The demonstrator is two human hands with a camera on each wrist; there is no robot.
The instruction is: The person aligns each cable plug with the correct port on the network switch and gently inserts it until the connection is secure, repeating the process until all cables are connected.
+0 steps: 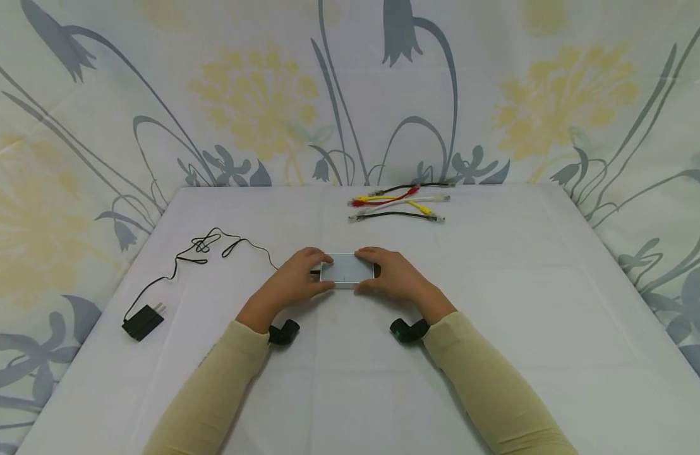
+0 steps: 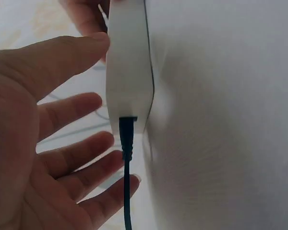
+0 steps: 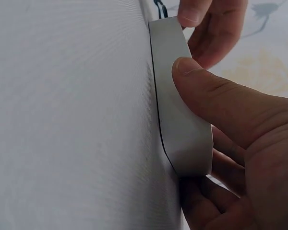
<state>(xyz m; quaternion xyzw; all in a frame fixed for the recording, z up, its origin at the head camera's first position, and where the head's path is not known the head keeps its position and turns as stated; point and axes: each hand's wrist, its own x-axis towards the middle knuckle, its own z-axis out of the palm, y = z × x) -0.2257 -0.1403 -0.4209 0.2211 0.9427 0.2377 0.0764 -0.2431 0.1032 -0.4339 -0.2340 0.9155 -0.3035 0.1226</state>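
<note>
A small white box-shaped device point(image 1: 348, 268) lies flat on the table between both hands. My left hand point(image 1: 295, 277) holds its left end, thumb on the near side and fingers toward the far side. At the right end, my right hand point(image 1: 397, 275) grips it with the thumb along the near side point(image 3: 180, 115) and fingers behind. A black cord's plug point(image 2: 126, 134) sits in the device's left end. The cord point(image 1: 253, 242) trails left across the cloth to a black power adapter point(image 1: 143, 323). The device's far side is hidden.
Several short network cables point(image 1: 395, 215), black, red, yellow and white with clear plugs, lie in a loose pile near the table's far edge. A white cloth point(image 1: 532, 303) covers the table. Flower-patterned fabric point(image 1: 259, 95) hangs behind and at both sides.
</note>
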